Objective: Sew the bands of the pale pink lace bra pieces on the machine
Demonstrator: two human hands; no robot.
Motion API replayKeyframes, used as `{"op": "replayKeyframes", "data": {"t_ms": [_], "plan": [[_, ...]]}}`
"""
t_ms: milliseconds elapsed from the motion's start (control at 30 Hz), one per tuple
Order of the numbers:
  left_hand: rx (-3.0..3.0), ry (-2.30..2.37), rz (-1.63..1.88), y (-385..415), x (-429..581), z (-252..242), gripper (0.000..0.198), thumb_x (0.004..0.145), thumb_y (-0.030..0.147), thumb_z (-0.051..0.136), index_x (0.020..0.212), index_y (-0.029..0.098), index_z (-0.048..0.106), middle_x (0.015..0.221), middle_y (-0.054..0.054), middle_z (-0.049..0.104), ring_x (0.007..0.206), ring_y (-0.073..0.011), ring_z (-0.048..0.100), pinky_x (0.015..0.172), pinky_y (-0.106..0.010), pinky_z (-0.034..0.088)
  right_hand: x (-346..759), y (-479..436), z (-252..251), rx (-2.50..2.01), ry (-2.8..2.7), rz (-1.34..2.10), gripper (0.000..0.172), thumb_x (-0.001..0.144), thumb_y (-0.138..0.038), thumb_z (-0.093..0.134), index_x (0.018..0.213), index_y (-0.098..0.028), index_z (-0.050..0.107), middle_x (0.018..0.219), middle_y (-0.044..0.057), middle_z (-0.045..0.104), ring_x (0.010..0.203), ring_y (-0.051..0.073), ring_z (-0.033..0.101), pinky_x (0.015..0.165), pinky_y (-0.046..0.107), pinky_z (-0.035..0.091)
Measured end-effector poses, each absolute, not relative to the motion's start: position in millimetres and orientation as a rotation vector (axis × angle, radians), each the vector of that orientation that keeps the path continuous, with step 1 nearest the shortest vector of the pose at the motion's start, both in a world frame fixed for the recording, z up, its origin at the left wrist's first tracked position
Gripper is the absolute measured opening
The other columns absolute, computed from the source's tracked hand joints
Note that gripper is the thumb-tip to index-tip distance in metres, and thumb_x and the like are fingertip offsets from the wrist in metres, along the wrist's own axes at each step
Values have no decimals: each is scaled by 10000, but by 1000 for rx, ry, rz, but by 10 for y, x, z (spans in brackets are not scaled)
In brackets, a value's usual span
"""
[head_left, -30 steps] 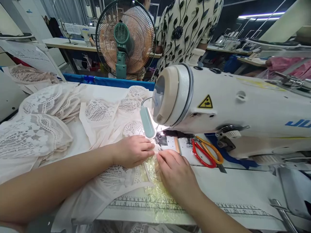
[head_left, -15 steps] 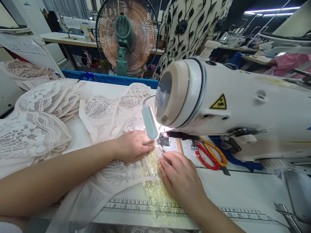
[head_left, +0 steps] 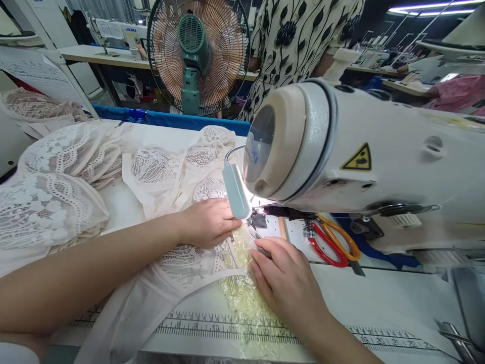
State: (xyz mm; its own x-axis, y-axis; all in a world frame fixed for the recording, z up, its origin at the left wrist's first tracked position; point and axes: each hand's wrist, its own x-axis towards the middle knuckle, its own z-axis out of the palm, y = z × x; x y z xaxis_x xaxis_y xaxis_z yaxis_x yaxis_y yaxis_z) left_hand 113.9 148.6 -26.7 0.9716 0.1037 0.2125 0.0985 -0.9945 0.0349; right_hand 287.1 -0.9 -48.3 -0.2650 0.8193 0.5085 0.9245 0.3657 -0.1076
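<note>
My left hand (head_left: 207, 222) lies on a pale lace garment (head_left: 182, 263), fingers curled and pressing the fabric just left of the presser foot (head_left: 259, 220) of the white sewing machine (head_left: 364, 162). My right hand (head_left: 286, 280) rests flat on the table in front of the needle, fingertips on the fabric's edge. A small metal tool seems to show under its fingertips, too hidden to name. A strip of yellowish clear film (head_left: 246, 298) lies between my hands.
A small lamp (head_left: 235, 189) on a gooseneck hangs over the needle. Red and orange scissors (head_left: 333, 242) lie under the machine arm. Several lace pieces (head_left: 49, 202) are heaped at left. A fan (head_left: 197, 55) and a person in a floral top (head_left: 299, 35) stand behind the table.
My head has moved closer and lower, so the machine looks larger. My right hand has slid slightly back toward me; my left hand stays pressed by the presser foot.
</note>
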Motion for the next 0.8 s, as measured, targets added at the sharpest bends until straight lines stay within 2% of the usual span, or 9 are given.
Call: {"op": "replayKeyframes", "data": {"t_ms": [433,600,800], "plan": [[3145,182,341,1629,1155,-296,339,890,275,348,1104,132,568,1130,-103,596,1033,-242,519,868,-391,423,2879,-5,-465,-1487,-2133,-238,158,813,-113,483,886,-139,620,956,93,627,985,239,513,829,375,411],[3146,290,285,1670,1154,-318,331,893,300,355,1059,150,599,1126,-75,610,1034,-224,517,948,-399,353,2878,9,-476,-1486,-2128,-227,155,814,-114,482,881,-138,620,956,95,625,988,240,510,831,376,407],[3168,457,196,1643,1093,-226,308,896,332,388,1065,159,578,1156,-71,591,1126,-236,461,1041,-452,229,2882,2,-484,-1479,-2116,-214,146,816,-108,484,847,-146,621,958,88,627,997,238,510,844,381,404]]}}
